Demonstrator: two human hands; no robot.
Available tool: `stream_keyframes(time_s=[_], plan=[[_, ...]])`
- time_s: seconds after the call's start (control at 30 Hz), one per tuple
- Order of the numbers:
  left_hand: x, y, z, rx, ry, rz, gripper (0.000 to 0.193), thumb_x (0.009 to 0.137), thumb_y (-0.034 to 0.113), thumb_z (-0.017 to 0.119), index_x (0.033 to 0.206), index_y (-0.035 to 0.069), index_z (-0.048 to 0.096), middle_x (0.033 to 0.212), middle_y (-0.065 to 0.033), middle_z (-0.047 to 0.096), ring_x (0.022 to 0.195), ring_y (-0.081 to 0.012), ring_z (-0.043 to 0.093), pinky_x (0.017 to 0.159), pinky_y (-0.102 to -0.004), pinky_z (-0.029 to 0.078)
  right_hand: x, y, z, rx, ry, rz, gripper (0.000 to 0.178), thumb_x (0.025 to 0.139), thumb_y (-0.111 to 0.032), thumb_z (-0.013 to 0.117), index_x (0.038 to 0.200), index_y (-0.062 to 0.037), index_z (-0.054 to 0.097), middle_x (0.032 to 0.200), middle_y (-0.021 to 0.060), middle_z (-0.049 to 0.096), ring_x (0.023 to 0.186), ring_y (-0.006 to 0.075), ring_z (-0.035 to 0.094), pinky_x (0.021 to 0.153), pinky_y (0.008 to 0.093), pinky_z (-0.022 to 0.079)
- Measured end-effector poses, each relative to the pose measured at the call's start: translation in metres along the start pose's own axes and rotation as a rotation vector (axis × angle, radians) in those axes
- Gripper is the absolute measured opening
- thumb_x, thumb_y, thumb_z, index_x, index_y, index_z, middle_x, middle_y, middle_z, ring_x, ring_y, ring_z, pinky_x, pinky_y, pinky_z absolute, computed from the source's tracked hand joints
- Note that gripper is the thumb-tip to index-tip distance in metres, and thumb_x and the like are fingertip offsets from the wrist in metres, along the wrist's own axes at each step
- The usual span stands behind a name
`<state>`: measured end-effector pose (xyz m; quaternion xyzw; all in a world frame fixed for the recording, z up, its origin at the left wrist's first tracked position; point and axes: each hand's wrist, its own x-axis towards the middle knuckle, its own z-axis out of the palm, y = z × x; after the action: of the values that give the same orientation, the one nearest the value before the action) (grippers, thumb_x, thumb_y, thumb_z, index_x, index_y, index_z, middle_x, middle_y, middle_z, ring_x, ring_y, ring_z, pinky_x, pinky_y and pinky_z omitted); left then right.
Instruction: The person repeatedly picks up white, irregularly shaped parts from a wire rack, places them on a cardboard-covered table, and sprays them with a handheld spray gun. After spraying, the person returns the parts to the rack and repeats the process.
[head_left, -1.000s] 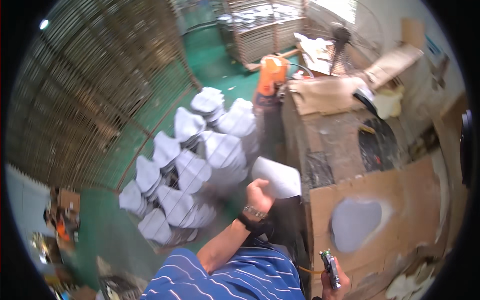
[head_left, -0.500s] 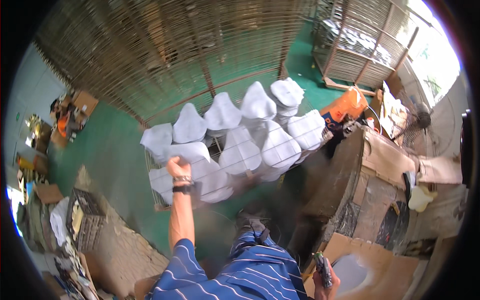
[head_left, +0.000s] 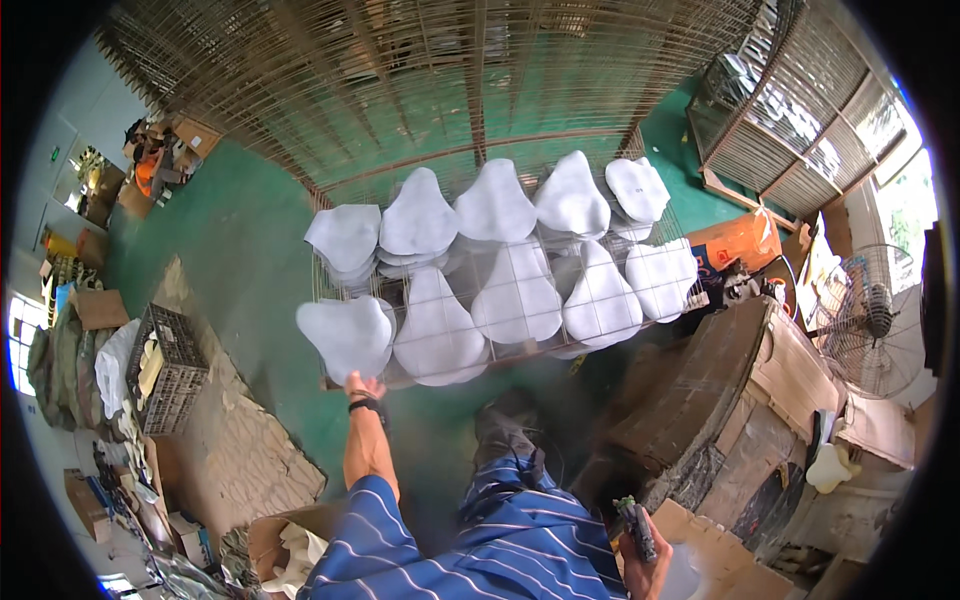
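Observation:
Pale grey pear-shaped pads [head_left: 515, 295] lie stacked in two rows on a wire rack [head_left: 470, 372] in front of me. My left hand [head_left: 364, 388] is at the rack's front-left corner, fingers apart, at the lower edge of a grey pad [head_left: 345, 335]. Unlike its neighbours, that pad has no wires crossing over it. A dark band circles my left wrist. Low on the right, my right hand [head_left: 648, 562] is closed around a dark, elongated object [head_left: 637, 528] with a greenish end; its kind is unclear.
Tall barred racks [head_left: 480, 100] rise behind the pads. Cardboard [head_left: 700, 400] is piled at right, near an orange bag [head_left: 740, 240] and a fan [head_left: 870, 310]. To the left are a plastic crate [head_left: 170, 370] and a flattened sheet [head_left: 240, 435] on the green floor.
My left hand has moved down from over the front-left pads to the rack's near edge. The pad it held now lies at the front-left corner. The view has shifted left.

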<state>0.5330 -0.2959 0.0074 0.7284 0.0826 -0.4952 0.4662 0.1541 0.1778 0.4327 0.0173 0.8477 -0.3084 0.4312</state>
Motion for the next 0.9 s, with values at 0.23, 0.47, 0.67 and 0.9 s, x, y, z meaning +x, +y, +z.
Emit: stream_keyframes(time_s=[0.23,0.47,0.67,0.9], plan=[[-0.053,-0.134,0.014,1.104,0.283,0.943,0.067,0.088,0.031,0.058,0.141,-0.008,0.052,0.143,-0.028,0.055,0.141,-0.0415,0.045,0.123,-0.0457,0.028,0.006,-0.01,0.008,0.012,-0.031,-0.205,0.042,0.094,-0.005,0.061,0.135,0.0027,0.062,0.123,0.016,0.068,0.112,0.0207,0.063,0.094,0.0314,0.049],[-0.218,-0.259,0.065,1.279,-0.955,0.718,0.049,0.081,0.025,0.066,0.129,0.016,0.063,0.105,-0.0128,0.075,0.1,-0.0341,0.071,0.088,-0.0459,0.055,0.002,0.005,0.011,0.062,0.069,-0.296,0.044,0.09,-0.006,0.065,0.134,0.0016,0.063,0.114,0.0166,0.07,0.102,0.0217,0.066,0.088,0.032,0.051],[-0.259,-0.309,0.061,1.711,-1.385,0.747,0.051,0.083,0.024,0.063,0.133,0.015,0.064,0.129,-0.0144,0.068,0.121,-0.0348,0.064,0.105,-0.0418,0.05,-0.022,0.042,0.008,0.171,0.194,-0.357,0.046,0.087,-0.007,0.069,0.132,0.0007,0.064,0.106,0.0172,0.071,0.093,0.0227,0.068,0.083,0.0326,0.052],[-0.274,-0.307,0.042,1.897,-1.346,0.695,0.065,0.076,0.023,0.067,0.139,0.01,0.06,0.111,-0.0176,0.075,0.103,-0.0349,0.072,0.091,-0.044,0.056,-0.039,0.143,0.015,0.385,0.625,-0.431,0.049,0.083,-0.008,0.074,0.13,-0.0004,0.066,0.096,0.0179,0.072,0.083,0.0238,0.07,0.077,0.0332,0.053]])
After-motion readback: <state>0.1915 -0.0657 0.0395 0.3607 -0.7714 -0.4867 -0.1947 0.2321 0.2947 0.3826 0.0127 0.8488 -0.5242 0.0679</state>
